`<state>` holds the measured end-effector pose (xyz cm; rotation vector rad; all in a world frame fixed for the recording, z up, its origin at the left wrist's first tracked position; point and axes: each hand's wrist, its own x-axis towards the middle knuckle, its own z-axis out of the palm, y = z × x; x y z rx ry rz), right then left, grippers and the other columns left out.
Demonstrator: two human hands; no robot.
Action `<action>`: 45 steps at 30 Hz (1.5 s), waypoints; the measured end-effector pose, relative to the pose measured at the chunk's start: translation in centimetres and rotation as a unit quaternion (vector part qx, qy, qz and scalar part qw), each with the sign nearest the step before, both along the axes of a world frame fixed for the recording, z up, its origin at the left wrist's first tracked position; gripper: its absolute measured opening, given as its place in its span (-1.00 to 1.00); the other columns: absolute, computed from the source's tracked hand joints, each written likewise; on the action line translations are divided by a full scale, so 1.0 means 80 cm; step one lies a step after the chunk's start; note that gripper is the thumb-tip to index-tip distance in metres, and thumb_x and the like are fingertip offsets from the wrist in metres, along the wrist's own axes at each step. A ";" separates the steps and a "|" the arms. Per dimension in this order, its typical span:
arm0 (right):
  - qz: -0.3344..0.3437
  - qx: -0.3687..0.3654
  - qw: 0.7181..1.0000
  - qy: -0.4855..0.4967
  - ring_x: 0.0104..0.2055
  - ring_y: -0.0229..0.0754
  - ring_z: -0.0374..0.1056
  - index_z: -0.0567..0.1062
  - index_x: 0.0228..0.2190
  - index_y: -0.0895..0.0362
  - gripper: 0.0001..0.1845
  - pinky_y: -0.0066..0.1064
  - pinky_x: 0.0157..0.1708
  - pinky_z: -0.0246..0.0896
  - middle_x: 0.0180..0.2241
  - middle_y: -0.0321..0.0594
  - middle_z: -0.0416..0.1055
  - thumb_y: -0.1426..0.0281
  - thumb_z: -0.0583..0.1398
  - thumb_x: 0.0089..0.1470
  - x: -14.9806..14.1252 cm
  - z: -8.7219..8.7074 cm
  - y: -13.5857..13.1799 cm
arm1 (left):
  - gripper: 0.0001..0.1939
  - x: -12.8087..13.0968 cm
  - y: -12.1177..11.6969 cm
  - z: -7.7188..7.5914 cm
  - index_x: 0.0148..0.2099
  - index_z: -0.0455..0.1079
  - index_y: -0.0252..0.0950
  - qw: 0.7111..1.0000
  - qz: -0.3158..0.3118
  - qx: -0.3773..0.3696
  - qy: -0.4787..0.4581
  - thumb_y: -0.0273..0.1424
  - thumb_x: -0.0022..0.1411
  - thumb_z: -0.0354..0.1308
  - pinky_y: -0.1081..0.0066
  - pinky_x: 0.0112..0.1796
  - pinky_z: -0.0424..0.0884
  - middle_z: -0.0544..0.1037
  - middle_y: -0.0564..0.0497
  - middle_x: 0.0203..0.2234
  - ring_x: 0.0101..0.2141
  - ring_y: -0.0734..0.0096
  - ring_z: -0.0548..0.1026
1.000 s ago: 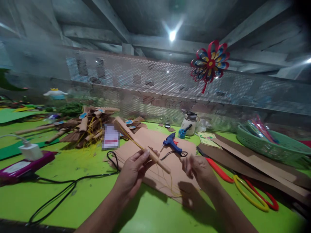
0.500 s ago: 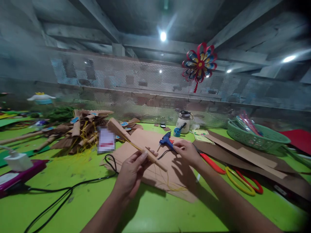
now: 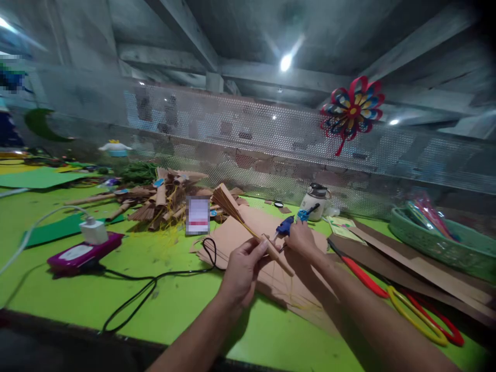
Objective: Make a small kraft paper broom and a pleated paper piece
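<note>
One brown paper roll (image 3: pixel 281 258), pleated at its far end, slanted above the stacked brown paper (image 3: pixel 228 236) on the green worktop (image 3: pixel 174 315), pinched between the thumb and fingers of the left hand (image 3: pixel 243 268). Just beyond it, the right hand (image 3: pixel 302 238) covered the handle of a blue glue gun (image 3: pixel 284 226); I couldn't tell from my spot whether those fingers gripped it.

glue gun (image 3: pixel 284 226): handle behind right hand (image 3: pixel 301 237) | white item (image 3: pixel 198 217): blurred
</note>
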<state>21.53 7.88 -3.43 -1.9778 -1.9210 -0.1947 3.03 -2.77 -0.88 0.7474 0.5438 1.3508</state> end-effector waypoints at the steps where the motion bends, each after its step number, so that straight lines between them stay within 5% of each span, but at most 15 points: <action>1: -0.004 -0.001 1.000 0.006 -0.02 0.16 0.23 0.53 -0.34 0.35 -0.78 -0.24 -0.09 0.08 -0.20 0.20 0.41 0.53 0.20 -0.13 0.000 0.000 0.001 | -0.80 0.000 0.000 0.000 -0.29 0.50 -0.43 1.000 0.000 0.000 -0.003 -0.40 0.03 0.30 0.35 -0.11 0.45 0.58 -0.10 -0.38 -0.30 0.33 0.55; 7: -0.005 -0.010 0.994 0.112 -0.12 0.15 0.33 0.51 -0.27 0.38 -0.69 -0.24 -0.20 0.18 -0.25 0.17 0.45 0.42 0.14 -0.03 0.017 0.024 -0.002 | -0.81 -0.003 0.002 -0.002 -0.28 0.48 -0.44 1.000 0.002 -0.012 0.014 -0.41 0.06 0.28 0.36 -0.17 0.47 0.57 -0.12 -0.38 -0.29 0.29 0.54; 11: 0.074 -0.047 0.970 0.229 -0.24 -0.05 0.44 0.43 -0.11 0.27 -0.60 -0.38 -0.37 0.26 -0.24 -0.02 0.50 0.29 -0.01 0.16 0.042 0.053 -0.039 | -0.80 -0.005 0.004 -0.004 -0.25 0.49 -0.43 0.999 -0.008 -0.029 0.028 -0.41 0.07 0.27 0.34 -0.16 0.46 0.57 -0.13 -0.36 -0.26 0.29 0.53; 12: 0.114 -0.059 0.955 0.268 -0.25 -0.09 0.45 0.41 -0.09 0.23 -0.58 -0.41 -0.39 0.27 -0.22 -0.05 0.50 0.24 -0.03 0.19 0.048 0.059 -0.054 | -0.80 -0.005 0.005 -0.004 -0.24 0.49 -0.42 0.999 -0.011 -0.031 0.031 -0.40 0.07 0.27 0.34 -0.15 0.46 0.57 -0.13 -0.35 -0.26 0.30 0.53; 15: 0.310 -0.098 0.815 0.480 -0.21 -0.05 0.43 0.45 -0.15 0.24 -0.54 -0.35 -0.34 0.29 -0.19 0.04 0.46 0.12 0.06 0.16 0.062 0.075 -0.099 | -0.79 -0.006 0.007 -0.004 -0.23 0.50 -0.41 0.999 -0.014 -0.034 0.038 -0.40 0.06 0.28 0.34 -0.17 0.46 0.57 -0.14 -0.30 -0.22 0.27 0.52; 17: 0.362 -0.117 0.780 0.498 -0.29 -0.10 0.41 0.49 -0.20 0.22 -0.52 -0.37 -0.40 0.27 -0.23 0.02 0.46 0.07 0.07 0.14 0.067 0.081 -0.123 | -0.78 -0.006 0.008 -0.004 -0.23 0.50 -0.41 0.998 -0.009 -0.039 0.048 -0.39 0.05 0.28 0.36 -0.19 0.47 0.56 -0.14 -0.28 -0.21 0.27 0.50; 23: 0.305 -0.155 0.852 0.396 -0.54 -0.34 0.07 0.51 -0.26 0.20 -0.50 -0.49 -0.57 -0.02 -0.43 -0.20 0.32 0.03 0.04 0.15 0.067 0.075 -0.156 | -0.77 -0.006 0.012 -0.005 -0.21 0.52 -0.39 0.996 -0.003 -0.045 0.079 -0.38 0.05 0.29 0.40 -0.19 0.45 0.55 -0.09 -0.34 -0.28 0.37 0.49; 28: 0.280 -0.193 0.855 0.391 -0.57 -0.36 -0.08 0.48 -0.25 0.19 -0.48 -0.49 -0.58 -0.16 -0.55 -0.37 0.02 0.01 0.01 0.16 0.064 0.067 -0.167 | -0.76 -0.002 0.010 0.000 -0.21 0.53 -0.39 0.993 -0.007 -0.055 0.101 -0.38 0.04 0.30 0.39 -0.20 0.44 0.55 -0.09 -0.33 -0.31 0.38 0.48; 45: 0.290 -0.133 0.895 0.312 -0.59 -0.35 -0.01 0.46 -0.36 0.18 -0.48 -0.51 -0.62 -0.03 -0.56 -0.33 0.14 0.00 -0.02 0.17 0.045 0.080 -0.176 | -0.76 0.000 0.003 0.006 -0.18 0.54 -0.38 0.991 -0.053 -0.027 0.120 -0.39 0.08 0.26 0.43 -0.18 0.40 0.59 -0.12 -0.31 -0.24 0.31 0.49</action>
